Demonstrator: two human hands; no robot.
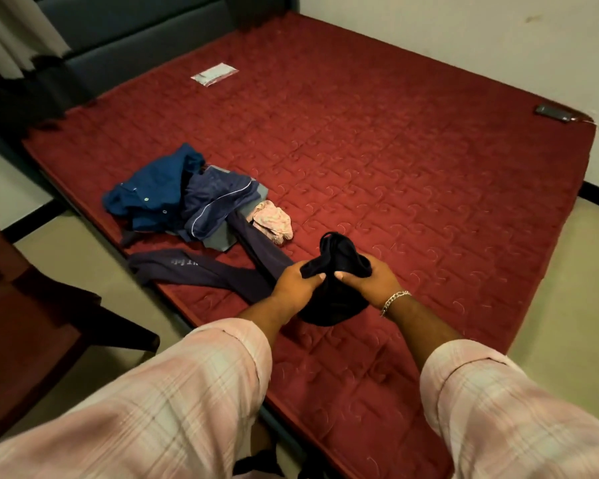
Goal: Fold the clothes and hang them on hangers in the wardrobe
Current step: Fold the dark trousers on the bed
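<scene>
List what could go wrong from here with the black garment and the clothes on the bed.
1. Both hands, left and right, grip the black garment bunched, so a fold may come out uneven.
2. The purple trousers lie under the left hand near the red mattress edge and might get dragged off.

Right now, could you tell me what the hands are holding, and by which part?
Both the left hand and right hand grip a bunched black garment around its middle; which part cannot be told.

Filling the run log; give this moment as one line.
stage: folding | left hand: grips black garment | right hand: grips it | pile: unfolded on mattress
</scene>
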